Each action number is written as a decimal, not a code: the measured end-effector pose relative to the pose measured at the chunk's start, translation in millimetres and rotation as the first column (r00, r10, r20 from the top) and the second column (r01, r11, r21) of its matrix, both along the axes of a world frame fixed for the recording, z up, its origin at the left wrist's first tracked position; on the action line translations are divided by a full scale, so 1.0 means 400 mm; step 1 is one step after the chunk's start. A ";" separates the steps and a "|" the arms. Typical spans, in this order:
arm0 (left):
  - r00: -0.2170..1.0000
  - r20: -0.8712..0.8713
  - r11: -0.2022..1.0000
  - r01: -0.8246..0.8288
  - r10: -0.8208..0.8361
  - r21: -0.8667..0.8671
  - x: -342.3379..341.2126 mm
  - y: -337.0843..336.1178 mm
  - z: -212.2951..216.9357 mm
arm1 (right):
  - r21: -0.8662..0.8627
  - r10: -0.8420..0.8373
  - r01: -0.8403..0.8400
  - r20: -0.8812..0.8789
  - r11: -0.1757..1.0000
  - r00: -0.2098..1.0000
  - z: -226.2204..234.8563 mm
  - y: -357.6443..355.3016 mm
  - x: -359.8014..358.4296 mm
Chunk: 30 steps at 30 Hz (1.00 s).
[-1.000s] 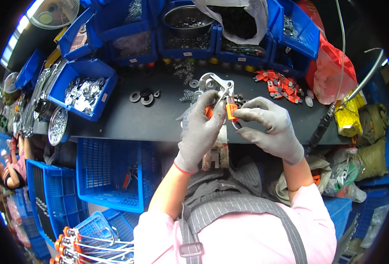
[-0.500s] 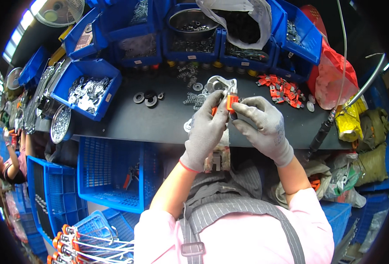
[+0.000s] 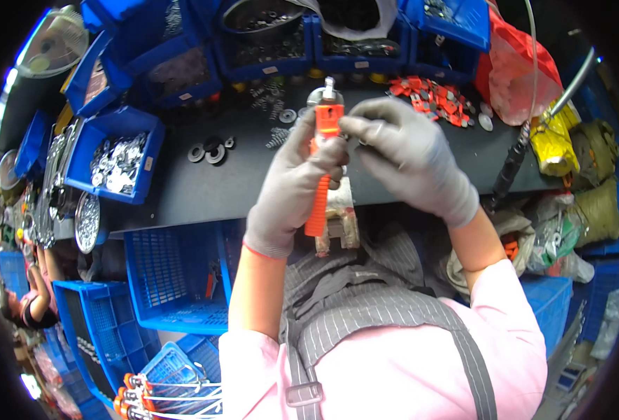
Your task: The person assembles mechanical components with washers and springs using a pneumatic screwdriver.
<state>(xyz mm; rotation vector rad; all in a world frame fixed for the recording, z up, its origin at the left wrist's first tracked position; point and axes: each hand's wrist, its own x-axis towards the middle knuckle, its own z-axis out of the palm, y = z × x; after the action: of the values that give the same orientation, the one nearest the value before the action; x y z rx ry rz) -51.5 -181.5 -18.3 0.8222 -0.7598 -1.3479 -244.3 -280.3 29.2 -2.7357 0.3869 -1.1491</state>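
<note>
In my left hand (image 3: 285,185) is an orange-handled metal hand tool (image 3: 329,119), held upright over the table's front edge with its orange grip pointing down toward me. My fingers are wrapped round its middle. Just right of the tool, my right hand (image 3: 418,161) is closed in a pinch, its thumb and forefinger beside the orange part. A small shiny bit shows at those fingertips, too small to name. Both hands wear grey gloves. Below the tool stands a worn metal fixture (image 3: 337,227). Loose springs (image 3: 278,136) and a flat washer (image 3: 287,115) lie behind my left hand.
Orange-and-metal parts (image 3: 432,98) are heaped at the back right. Black round pieces (image 3: 213,152) lie left on the dark table (image 3: 183,196). A blue bin (image 3: 148,171) holds metal pieces. A black cable-hung tool (image 3: 512,164) hangs at right. Another person (image 3: 36,301) works far left.
My left hand has turned the tool upright, so its orange grip now shows. The right hand has drawn its fingers into a pinch. The whole view has shifted slightly.
</note>
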 end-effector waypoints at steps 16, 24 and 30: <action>0.994 -0.111 0.999 0.004 0.002 0.054 -0.007 0.062 -0.019 | 0.206 -0.381 0.532 -0.496 0.821 0.780 -0.422 -0.189 -0.012; 0.978 -0.206 0.992 0.017 -0.043 -0.126 0.023 0.055 -0.046 | 0.439 -0.275 0.414 -0.346 0.798 0.897 -0.285 -0.163 -0.013; 0.978 -0.111 0.951 0.139 -0.175 -0.278 0.009 0.021 -0.095 | 0.861 -0.143 -0.218 0.314 0.460 0.939 -0.052 -0.007 0.051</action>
<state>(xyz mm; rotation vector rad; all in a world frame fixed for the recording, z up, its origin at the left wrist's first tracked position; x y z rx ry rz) -48.1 -173.1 -56.4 0.4584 -0.8934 -1.3886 -224.0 -283.3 8.3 -1.5521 0.6423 -0.9634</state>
